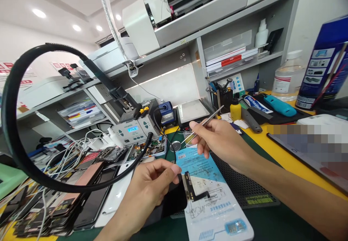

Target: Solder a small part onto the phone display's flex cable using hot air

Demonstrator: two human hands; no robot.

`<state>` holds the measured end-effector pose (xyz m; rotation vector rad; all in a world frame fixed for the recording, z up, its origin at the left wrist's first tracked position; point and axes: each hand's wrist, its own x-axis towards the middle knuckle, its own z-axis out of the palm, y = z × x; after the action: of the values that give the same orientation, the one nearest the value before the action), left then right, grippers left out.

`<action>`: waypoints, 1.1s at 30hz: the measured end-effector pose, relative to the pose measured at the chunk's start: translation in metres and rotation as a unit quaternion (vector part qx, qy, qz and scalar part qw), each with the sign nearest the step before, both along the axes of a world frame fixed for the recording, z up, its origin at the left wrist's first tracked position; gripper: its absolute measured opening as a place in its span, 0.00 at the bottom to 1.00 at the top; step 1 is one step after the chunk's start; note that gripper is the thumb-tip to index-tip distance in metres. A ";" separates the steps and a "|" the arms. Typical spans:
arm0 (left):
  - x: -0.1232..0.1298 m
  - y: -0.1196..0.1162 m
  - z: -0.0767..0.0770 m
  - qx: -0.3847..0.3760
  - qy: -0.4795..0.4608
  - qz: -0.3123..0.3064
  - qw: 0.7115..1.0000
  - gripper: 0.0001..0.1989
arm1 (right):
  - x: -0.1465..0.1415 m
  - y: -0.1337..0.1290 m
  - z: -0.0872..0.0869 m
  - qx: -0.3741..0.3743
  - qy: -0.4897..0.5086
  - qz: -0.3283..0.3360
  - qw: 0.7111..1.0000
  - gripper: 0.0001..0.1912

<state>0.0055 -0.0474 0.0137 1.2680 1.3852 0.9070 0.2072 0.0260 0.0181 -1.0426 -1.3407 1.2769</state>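
Metal tweezers [213,115] are held in my right hand [217,139], their tips pointing down and left near a small round metal tin [176,146]. My left hand [156,183] is closed in a pinch, thumb against forefinger; what lies between them, if anything, cannot be made out. A thin black cable [174,150] runs down close to those fingertips. Beneath the left hand lies a dark glossy phone screen [175,201], partly hidden. Its black flex cable [193,190] rests on a blue and white printed card [223,208].
A bendable black hose [13,125] loops across the left. Behind stand a soldering station [133,129] and a tray of small parts [163,146]. Stacked phone parts [54,212] and white cables fill the left. A yellow bottle [235,109] and a tablet-like panel [307,161] are right.
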 end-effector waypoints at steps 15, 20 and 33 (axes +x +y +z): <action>-0.041 -0.020 0.011 0.052 0.461 -0.185 0.867 0.31 | 0.000 0.003 -0.003 -0.003 -0.005 -0.004 1.000 0.18; -0.050 -0.022 0.003 0.046 0.454 -0.180 0.872 0.31 | 0.002 0.005 -0.005 0.000 -0.005 -0.002 1.000 0.18; -0.042 -0.025 0.025 0.069 0.473 -0.119 0.870 0.33 | 0.003 0.006 -0.003 -0.001 -0.006 0.001 1.000 0.19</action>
<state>-0.0363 -0.0727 0.0383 2.0898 1.8384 0.1661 0.2106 0.0323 0.0152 -1.0511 -1.3499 1.2761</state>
